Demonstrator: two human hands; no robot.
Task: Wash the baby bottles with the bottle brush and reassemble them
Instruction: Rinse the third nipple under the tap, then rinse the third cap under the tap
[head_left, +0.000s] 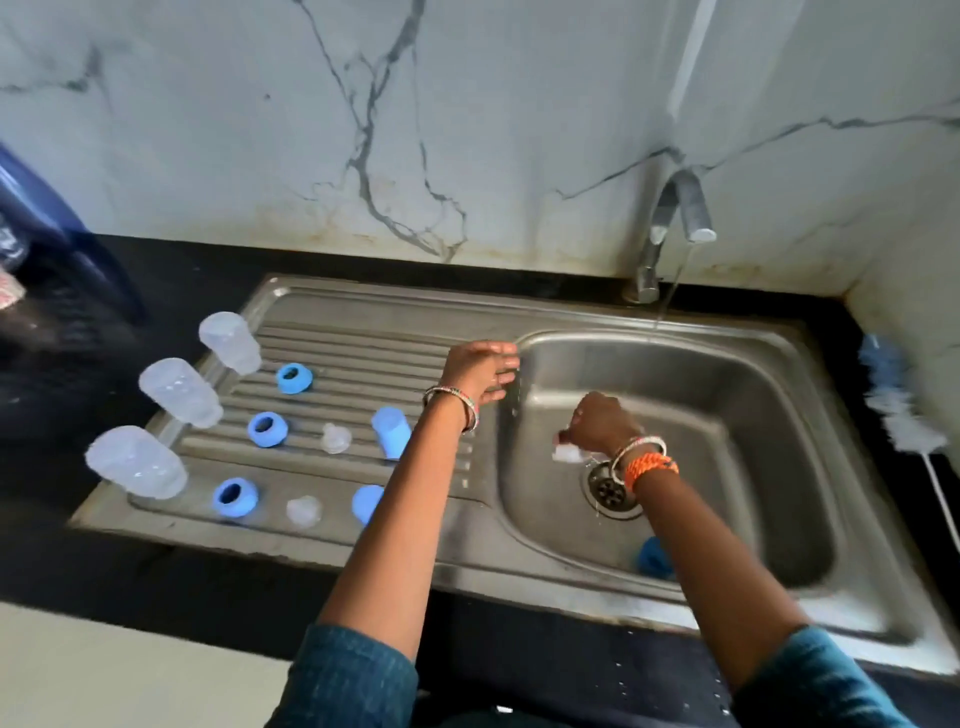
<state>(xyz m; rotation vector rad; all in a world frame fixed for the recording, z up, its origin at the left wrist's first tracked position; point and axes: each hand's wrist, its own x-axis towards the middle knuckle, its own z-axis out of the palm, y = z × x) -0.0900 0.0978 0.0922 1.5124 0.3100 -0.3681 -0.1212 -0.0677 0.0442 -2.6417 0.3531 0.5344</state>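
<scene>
While the left hand (485, 371) hangs relaxed, the right hand (602, 423) pinches a small clear silicone teat (566, 453) over the steel sink basin (727, 395), probably rinsing it.

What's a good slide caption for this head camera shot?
Right hand grips a small part in the sink basin near the running tap; bottles and rings line the drainboard.

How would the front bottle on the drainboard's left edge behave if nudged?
The bottle looks clear, thin plastic and empty, so probably light. It seems to stand mouth-down, half over the raised rim of the drainboard, so it may tip. The ridges slope toward the sink; once down it would likely roll.
</scene>
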